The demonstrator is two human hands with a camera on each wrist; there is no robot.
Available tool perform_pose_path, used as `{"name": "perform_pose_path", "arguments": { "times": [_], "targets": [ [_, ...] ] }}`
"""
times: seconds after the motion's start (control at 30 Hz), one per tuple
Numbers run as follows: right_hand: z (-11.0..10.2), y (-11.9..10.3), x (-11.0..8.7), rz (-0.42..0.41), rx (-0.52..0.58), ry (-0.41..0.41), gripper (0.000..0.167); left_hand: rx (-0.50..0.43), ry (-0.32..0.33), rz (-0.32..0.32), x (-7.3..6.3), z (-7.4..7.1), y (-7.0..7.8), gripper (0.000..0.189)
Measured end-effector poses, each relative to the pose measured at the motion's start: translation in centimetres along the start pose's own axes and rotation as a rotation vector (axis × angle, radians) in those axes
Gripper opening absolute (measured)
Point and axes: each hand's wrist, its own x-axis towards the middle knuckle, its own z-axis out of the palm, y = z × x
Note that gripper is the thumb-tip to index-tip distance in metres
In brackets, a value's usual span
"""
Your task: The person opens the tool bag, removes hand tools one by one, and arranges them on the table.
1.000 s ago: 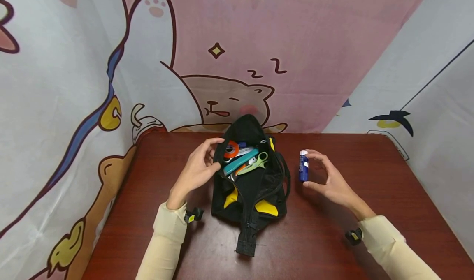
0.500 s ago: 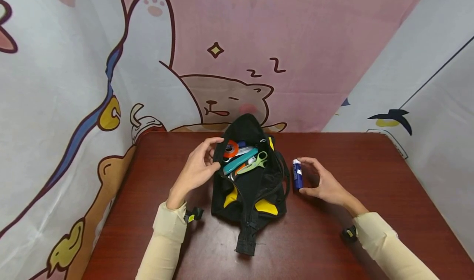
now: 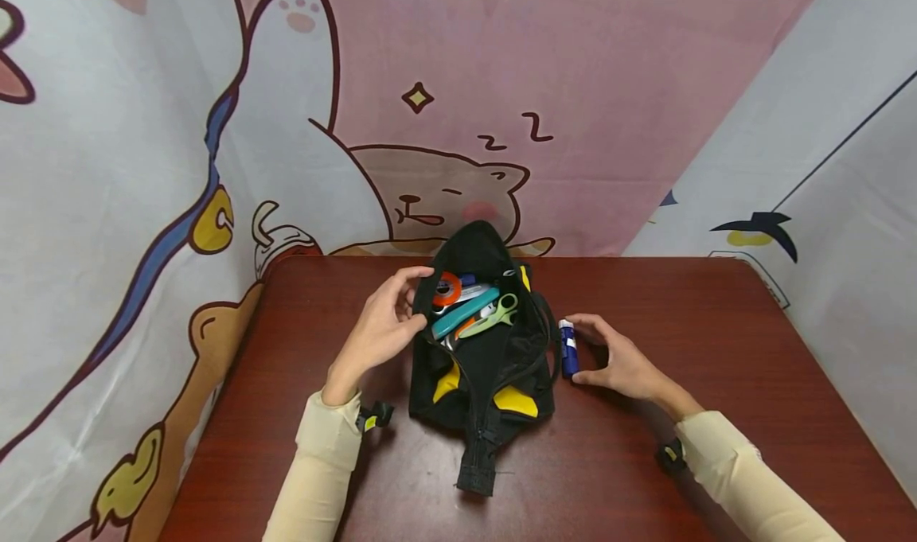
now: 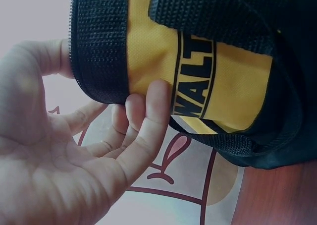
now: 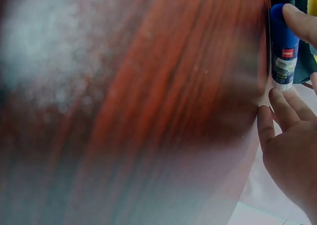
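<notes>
A black and yellow tool bag (image 3: 478, 247) stands unzipped on the table. My left hand (image 3: 383, 323) pinches the left edge of its opening; in the left wrist view the fingers lie against the yellow side (image 4: 237, 81), beside a zipper. Inside the bag are an orange-rimmed roll (image 3: 447, 289), a long teal tool (image 3: 466, 312) and green-handled scissors (image 3: 505, 309), among other partly hidden items. To the right of the bag, my right hand (image 3: 619, 363) holds a blue glue stick (image 3: 569, 351) by its two ends, between thumb and fingertips, close to the bag's handle strap.
The dark red wooden table (image 3: 609, 478) extends to both sides of the bag. A strap end (image 3: 476, 474) of the bag points toward me. Printed cloth (image 3: 609, 88) hangs behind the table's back edge and along both sides.
My right hand has moved left and slightly nearer me with the glue stick, closing in on the bag. My left hand stays at the bag's edge.
</notes>
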Motion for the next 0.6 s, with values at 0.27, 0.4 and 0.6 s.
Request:
{"name": "perform_pose_path", "arguments": {
  "times": [0.27,0.4,0.6],
  "targets": [
    [-0.01,0.02,0.06,0.008,-0.003,-0.009,0.094,-0.001,-0.001,-0.005,0.02,-0.04,0.12,0.068],
    [-0.20,-0.23,0.09,0.005,-0.002,-0.019,0.101,0.001,-0.002,-0.005,0.04,-0.05,0.15,0.068],
    [-0.46,-0.44,0.15,-0.012,-0.030,-0.039,0.108,-0.004,-0.006,-0.007,0.06,-0.09,0.17,0.068]
  ]
}}
